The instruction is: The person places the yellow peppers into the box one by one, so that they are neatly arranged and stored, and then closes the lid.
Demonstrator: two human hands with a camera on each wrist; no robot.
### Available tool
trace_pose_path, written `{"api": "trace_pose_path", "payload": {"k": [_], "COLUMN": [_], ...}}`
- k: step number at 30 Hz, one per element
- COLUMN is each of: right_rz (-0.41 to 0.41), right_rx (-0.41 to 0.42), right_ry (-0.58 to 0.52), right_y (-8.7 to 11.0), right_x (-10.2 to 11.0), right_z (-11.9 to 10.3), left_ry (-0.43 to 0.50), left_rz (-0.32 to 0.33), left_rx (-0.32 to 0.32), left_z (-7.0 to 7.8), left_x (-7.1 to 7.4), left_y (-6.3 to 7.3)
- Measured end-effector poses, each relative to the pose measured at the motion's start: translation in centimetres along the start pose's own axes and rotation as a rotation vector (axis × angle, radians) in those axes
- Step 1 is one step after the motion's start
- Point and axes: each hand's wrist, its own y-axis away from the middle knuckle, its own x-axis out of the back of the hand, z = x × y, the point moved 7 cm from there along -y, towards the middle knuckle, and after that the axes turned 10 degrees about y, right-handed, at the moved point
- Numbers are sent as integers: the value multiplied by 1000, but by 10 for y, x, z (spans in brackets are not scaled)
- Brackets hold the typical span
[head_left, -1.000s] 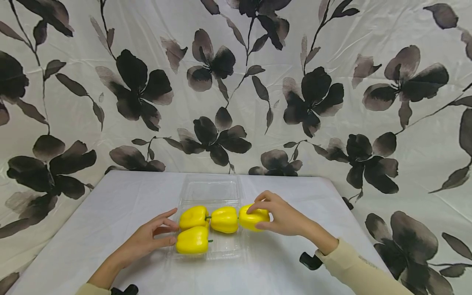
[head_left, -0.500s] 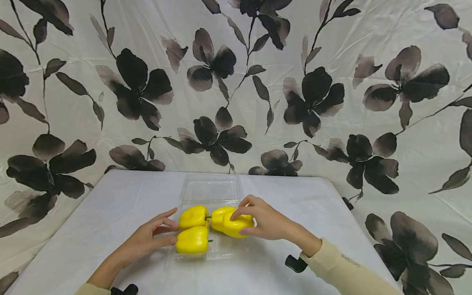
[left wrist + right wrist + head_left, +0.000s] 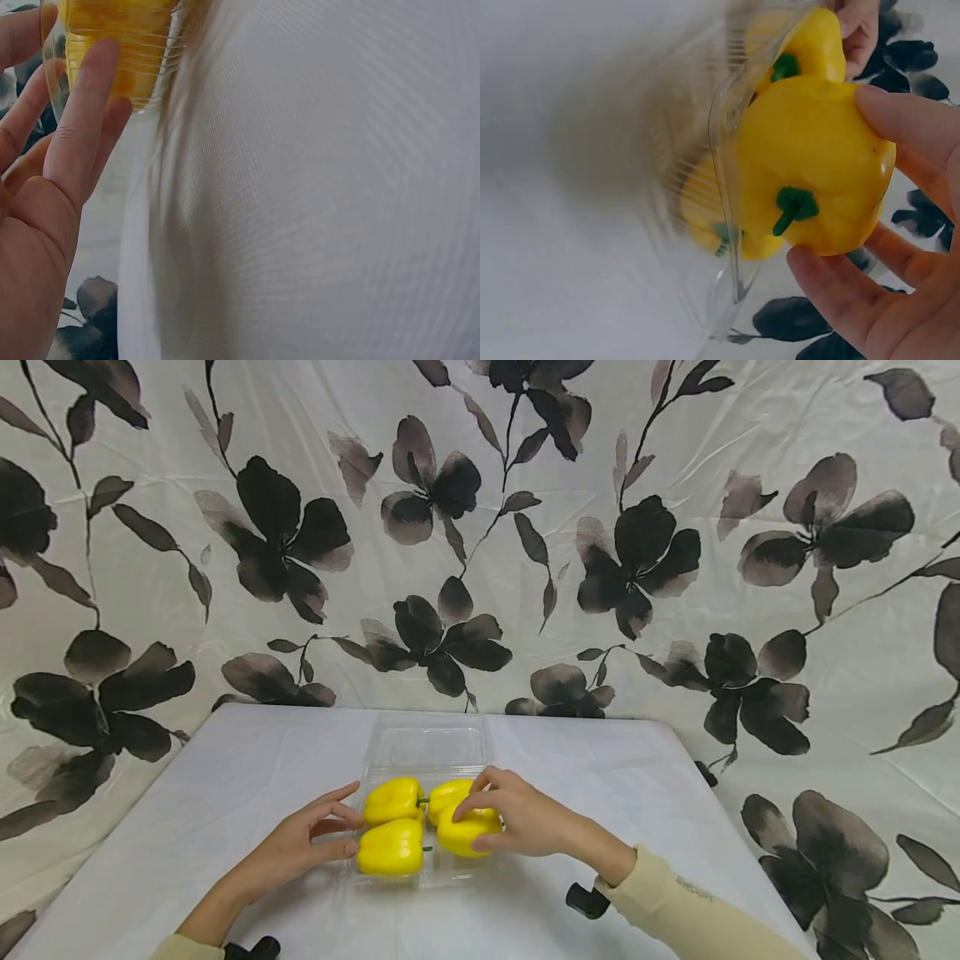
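Observation:
My right hand [image 3: 528, 818] grips a yellow bell pepper [image 3: 463, 837] between thumb and fingers, over the front right of a clear plastic clamshell container [image 3: 450, 875]. In the right wrist view the held pepper [image 3: 817, 150] has its green stem toward the camera and overlaps the container's rim. Two yellow peppers sit in the left half, one at the back [image 3: 392, 802] and one in front [image 3: 390, 847]. A third pepper [image 3: 447, 795] lies at the back right, partly hidden. My left hand [image 3: 303, 843] rests its fairly straight fingers against the ribbed left wall [image 3: 146, 56].
The container's raised lid [image 3: 427, 747] lies back behind the tray. A white cloth [image 3: 262, 760] covers the table. Behind it hangs a curtain [image 3: 540, 585] with dark flowers. Black wrist cameras show by both sleeves.
My right hand has carried its pepper leftward and toward me, from beyond the container's right side to over its front right part. The left hand has stayed in place.

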Motion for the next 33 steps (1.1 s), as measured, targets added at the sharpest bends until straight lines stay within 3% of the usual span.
{"api": "trace_pose_path", "payload": {"k": [14,33], "right_rz": [-75,-48], "right_rx": [-23,-14], "right_ry": [14,6], "right_y": [-5,-6], "right_x": [-15,-27], "right_z": [-6,-7], "left_ry": [-4,4], "left_rz": [4,1], "left_rx": [3,14], "left_z": [1,2], "left_x": [0,-1], "left_y": [1,1]}}
